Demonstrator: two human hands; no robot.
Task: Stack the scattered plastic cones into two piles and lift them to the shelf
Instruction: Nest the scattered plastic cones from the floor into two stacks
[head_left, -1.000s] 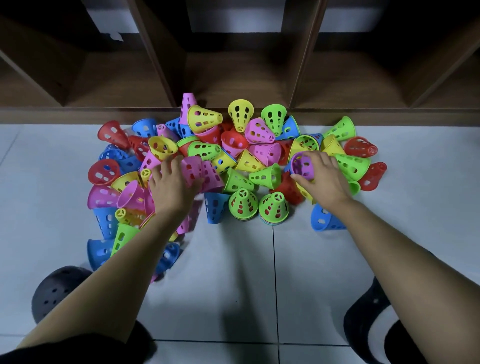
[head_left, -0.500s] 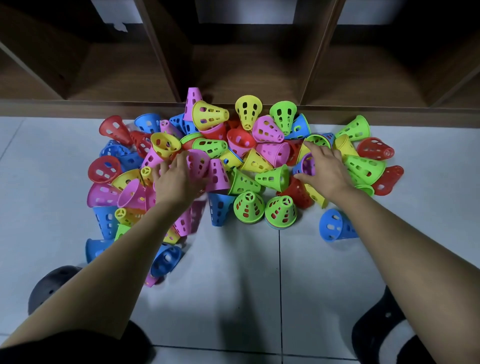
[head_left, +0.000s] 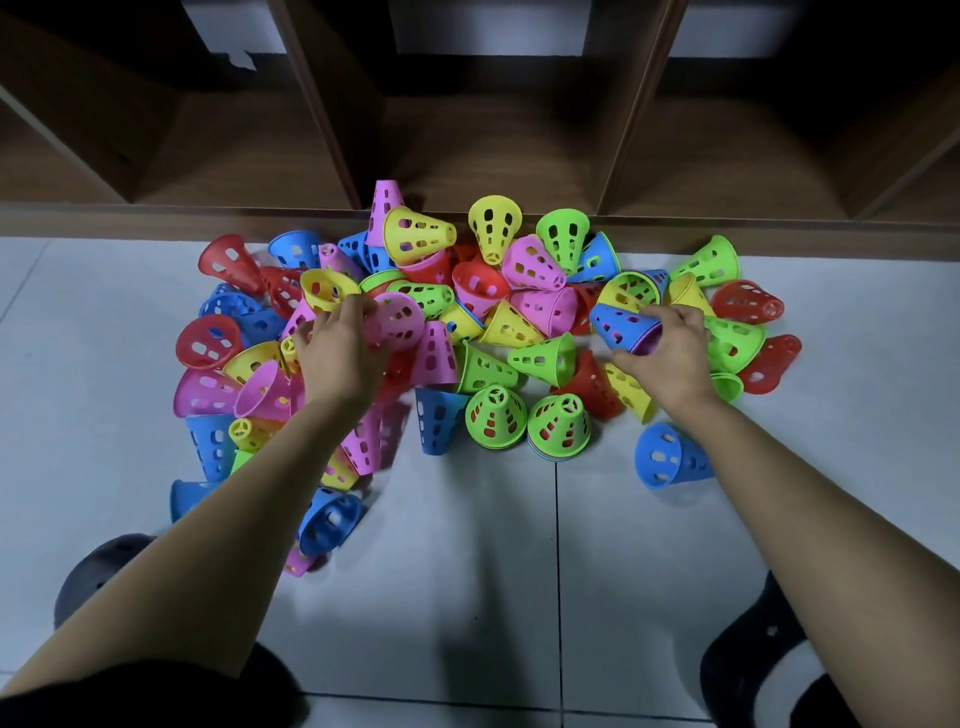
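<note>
While both hands are busy inside the heap of perforated plastic cones (head_left: 540, 358) on the pale tiled floor (head_left: 467, 571), the two piles are only begun: two short stacks with green perforated cones on top, the left stack (head_left: 495, 415) and the right stack (head_left: 559, 426), stand upright side by side at the near edge of the heap, between the two forearms. They lie nearer to the person than either hand and toward the middle, so each hand must draw back and inward to reach one. I judge the left stack is closer to the left hand and the right stack to the right hand.

The left hand (head_left: 340, 353) has its fingers curled around the rim of a pink perforated plastic cone (head_left: 397, 319), which lies on its side with the wide mouth turned to the camera. The right hand (head_left: 670, 351) grips a blue perforated plastic cone (head_left: 621, 323) that seems to have a purple one nested inside; its long axis lies nearly flat, the narrow end pointing left and away. Both cones must be turned narrow end up before they can go on a stack.

The brown wooden shelf (head_left: 519, 156) stands directly behind the heap, its compartments open and dark, with no cones visible inside yet.
</note>
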